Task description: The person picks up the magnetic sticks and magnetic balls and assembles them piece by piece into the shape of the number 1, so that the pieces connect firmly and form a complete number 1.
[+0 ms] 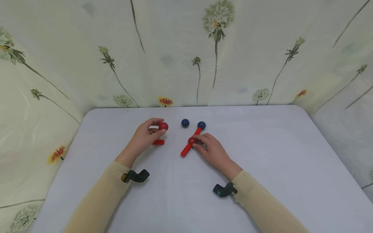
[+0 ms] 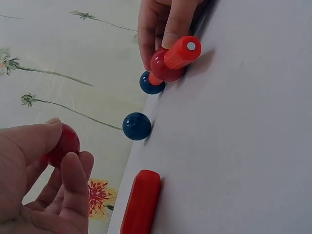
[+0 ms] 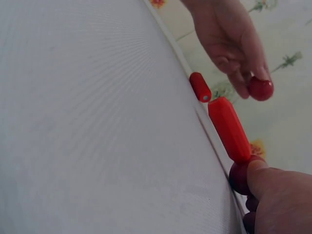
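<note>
Between thumb and fingers, my left hand (image 1: 145, 133) pinches a red ball (image 1: 163, 126), held above the table in the left wrist view. A loose red rod (image 1: 158, 142) lies under that hand, partly hidden by it in the head view. My right hand (image 1: 212, 151) pinches another red ball (image 1: 191, 140), which joins two red rods in a line. The near rod (image 1: 186, 150) has a free end with a pale round tip, seen in the left wrist view. The far rod (image 1: 197, 131) ends at a blue ball (image 1: 201, 125).
A separate blue ball (image 1: 185, 123) sits on the white table (image 1: 262, 145), between the two hands and toward the back. Behind the table's far edge hangs a flower-patterned cloth (image 1: 175, 64). Dark wrist devices (image 1: 139, 176) show at both sleeves.
</note>
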